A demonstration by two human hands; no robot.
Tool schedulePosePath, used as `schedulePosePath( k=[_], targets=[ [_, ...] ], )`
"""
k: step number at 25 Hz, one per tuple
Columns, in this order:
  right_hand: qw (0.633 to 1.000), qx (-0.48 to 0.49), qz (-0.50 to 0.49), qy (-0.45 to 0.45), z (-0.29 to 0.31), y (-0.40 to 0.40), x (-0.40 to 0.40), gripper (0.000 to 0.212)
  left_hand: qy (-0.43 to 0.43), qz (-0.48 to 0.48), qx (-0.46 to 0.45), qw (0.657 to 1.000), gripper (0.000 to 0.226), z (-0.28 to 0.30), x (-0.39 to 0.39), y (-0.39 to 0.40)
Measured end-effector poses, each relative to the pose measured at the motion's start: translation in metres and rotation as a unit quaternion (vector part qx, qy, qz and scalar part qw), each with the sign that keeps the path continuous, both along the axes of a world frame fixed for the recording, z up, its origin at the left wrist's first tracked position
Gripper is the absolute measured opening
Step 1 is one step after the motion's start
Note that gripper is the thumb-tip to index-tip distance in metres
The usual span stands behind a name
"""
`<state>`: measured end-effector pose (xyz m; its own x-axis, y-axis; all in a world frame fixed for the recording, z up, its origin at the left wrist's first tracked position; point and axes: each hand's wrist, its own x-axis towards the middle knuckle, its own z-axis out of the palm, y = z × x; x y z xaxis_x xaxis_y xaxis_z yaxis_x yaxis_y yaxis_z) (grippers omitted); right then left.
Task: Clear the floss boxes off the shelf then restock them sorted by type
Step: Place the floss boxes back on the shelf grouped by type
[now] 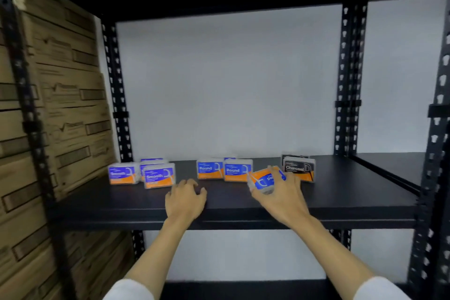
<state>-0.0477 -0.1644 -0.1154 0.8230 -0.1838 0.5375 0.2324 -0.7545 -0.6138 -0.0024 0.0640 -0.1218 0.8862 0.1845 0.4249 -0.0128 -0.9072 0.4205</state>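
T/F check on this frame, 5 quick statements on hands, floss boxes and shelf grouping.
1. The right hand holds a tilted blue and orange floss box. True.
2. The left hand grips a Smooth box. False: it rests empty on the shelf, near the front Smooth box but apart from it.
3. The Charcoal boxes stand at the right end of the row. True.
4. The Round boxes sit left of the Smooth ones. False: they stand in the middle, right of the Smooth group.
5. The cardboard cartons are stacked to the right of the shelf. False: they are on the left.
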Motion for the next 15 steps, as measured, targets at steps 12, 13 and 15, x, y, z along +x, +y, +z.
schedulePosePath(
  k=[12,13,15],
  targets=[
    [0.996,-0.083,0.018,0.033,-0.011,0.039,0.020,0.069,0.067,-0.007,0.047,0.997,0.043,-0.003,0.007,0.000],
    [0.995,-0.084,0.030,0.034,-0.012,0.036,0.019,0.064,0.066,-0.007,0.048,0.997,0.043,-0.002,0.007,0.000],
    [0.994,-0.076,0.072,0.036,-0.011,0.027,0.017,0.050,0.065,-0.006,0.051,0.997,0.043,-0.002,0.007,0.000]
  ],
)
